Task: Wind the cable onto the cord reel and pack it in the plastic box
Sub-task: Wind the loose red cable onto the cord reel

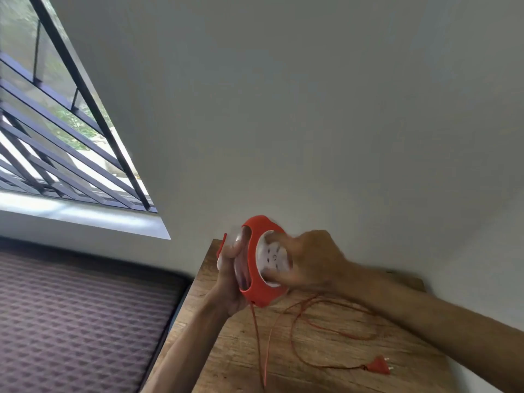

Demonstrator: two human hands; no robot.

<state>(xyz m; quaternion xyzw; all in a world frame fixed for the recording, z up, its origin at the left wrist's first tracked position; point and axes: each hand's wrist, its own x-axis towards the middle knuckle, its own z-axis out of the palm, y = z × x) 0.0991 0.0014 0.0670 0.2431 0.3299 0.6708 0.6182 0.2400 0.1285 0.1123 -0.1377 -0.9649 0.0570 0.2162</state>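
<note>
Head view: nearest, at lower centre and right of frame, one orange cable with one plug is seen looped loose on the wooden table, so plenty looks left to wind. Mid-frame, one cord reel is clamped from behind by the left hand, while the blurred right hand is closed on its white face. No plastic box is seen, so packing isn't started.

Soft daylight from the window; right hand motion-blurred, edges warped.

Wooden table against a grey wall, barred window (left), patterned mattress below
</note>
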